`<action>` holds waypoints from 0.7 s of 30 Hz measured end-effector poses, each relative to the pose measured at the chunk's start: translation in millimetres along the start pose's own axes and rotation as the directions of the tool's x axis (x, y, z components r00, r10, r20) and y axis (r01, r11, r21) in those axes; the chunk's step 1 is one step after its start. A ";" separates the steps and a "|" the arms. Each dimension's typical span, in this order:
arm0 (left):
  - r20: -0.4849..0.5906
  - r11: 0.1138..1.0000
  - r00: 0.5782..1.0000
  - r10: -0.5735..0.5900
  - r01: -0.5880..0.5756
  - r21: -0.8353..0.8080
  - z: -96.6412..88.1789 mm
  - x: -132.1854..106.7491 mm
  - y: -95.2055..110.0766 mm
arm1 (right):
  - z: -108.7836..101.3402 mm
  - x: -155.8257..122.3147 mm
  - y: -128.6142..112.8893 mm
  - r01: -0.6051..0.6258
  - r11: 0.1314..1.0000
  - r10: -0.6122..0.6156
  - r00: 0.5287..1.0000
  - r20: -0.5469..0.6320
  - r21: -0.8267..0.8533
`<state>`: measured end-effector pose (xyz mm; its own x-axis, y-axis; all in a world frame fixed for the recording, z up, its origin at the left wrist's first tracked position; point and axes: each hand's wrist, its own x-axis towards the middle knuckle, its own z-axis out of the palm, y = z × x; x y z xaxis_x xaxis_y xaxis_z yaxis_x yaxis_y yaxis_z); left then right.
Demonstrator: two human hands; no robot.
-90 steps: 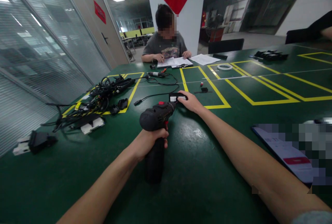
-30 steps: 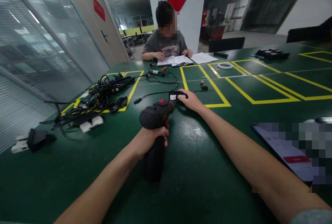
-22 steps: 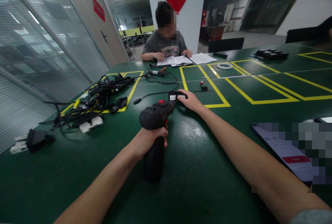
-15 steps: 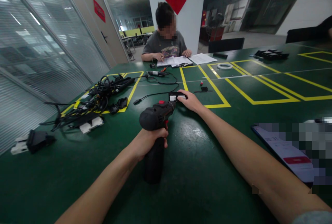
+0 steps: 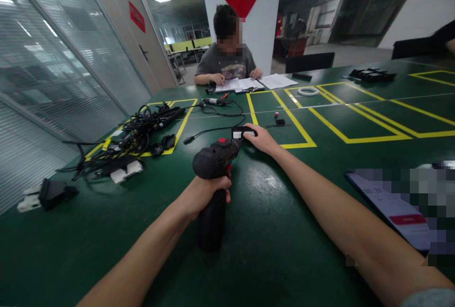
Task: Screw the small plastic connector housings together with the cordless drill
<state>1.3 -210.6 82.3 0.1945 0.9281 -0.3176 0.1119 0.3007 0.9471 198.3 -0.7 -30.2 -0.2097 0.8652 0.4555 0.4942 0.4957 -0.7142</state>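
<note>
**Wire harness area:** A tangled black wire harness (image 5: 138,131) and white-and-black connectors (image 5: 53,195) are laid at the left of the green work table (image 5: 270,269), the harness partly within a yellow tape outline (image 5: 185,122).

**Left hand:** The left hand (image 5: 208,198) is closed firmly around the grip of a cordless drill (image 5: 213,162).

**Tool position:** The cordless drill is held upright by its grip, its body pointed forward and right, its battery end at or just above the table surface.

**Right hand:** The right hand (image 5: 259,139) is partly curled, its fingers (image 5: 250,131) placed on a black-and-white block (image 5: 243,132) at the drill's nose. Whether the block is gripped cannot be told.

**Far side:** A seated co-worker (image 5: 227,56) is positioned across the table, both hands on papers (image 5: 238,85).

**Right side:** A white tape ring (image 5: 307,91) lies beyond the right hand. A pixelated clipboard (image 5: 387,207) lies at the near right.
</note>
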 end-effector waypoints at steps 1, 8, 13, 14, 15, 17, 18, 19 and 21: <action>0.002 1.000 1.000 0.000 0.000 0.006 0.0 -0.3 0.5 | -0.1 0.0 -0.2 -0.003 1.000 0.003 1.000 0.001 0.000; 0.002 1.000 1.000 -0.017 0.017 0.007 -1.1 -0.5 -0.5 | -0.9 -0.6 -1.9 0.004 1.000 -0.004 1.000 -0.002 0.008; 0.018 1.000 1.000 -0.006 0.006 -0.009 -2.0 2.4 -2.6 | -1.3 -0.8 -2.4 -0.003 1.000 0.003 1.000 0.001 0.010; 0.017 1.000 1.000 -0.007 0.008 -0.009 -2.2 2.8 -2.7 | -1.2 -0.7 -2.0 -0.003 1.000 0.003 1.000 0.000 0.011; 0.016 1.000 1.000 -0.009 0.010 -0.005 -2.4 3.0 -2.8 | -1.1 -0.6 -1.7 -0.001 1.000 0.001 1.000 0.000 0.010; 0.013 1.000 1.000 -0.012 0.012 0.001 -2.8 3.0 -2.7 | -0.9 -0.4 -1.1 0.003 1.000 -0.003 1.000 0.000 0.008; 0.012 1.000 1.000 -0.012 0.012 0.002 -2.9 2.7 -2.8 | -0.8 -0.3 -1.0 0.003 1.000 -0.003 1.000 0.001 0.008; 0.012 1.000 1.000 -0.013 0.013 0.002 -3.0 2.5 -2.8 | -0.8 -0.3 -1.0 0.002 1.000 -0.002 1.000 0.000 0.007; 0.012 1.000 1.000 -0.016 0.016 0.000 -3.1 2.0 -3.0 | -0.8 -0.5 -1.1 -0.003 1.000 0.003 1.000 0.000 0.006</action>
<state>-1.6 -209.0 78.9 0.2043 0.9205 -0.3332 0.1146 0.3155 0.9420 198.5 -1.7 -29.2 -0.2082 0.8669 0.4529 0.4902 0.4931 -0.7187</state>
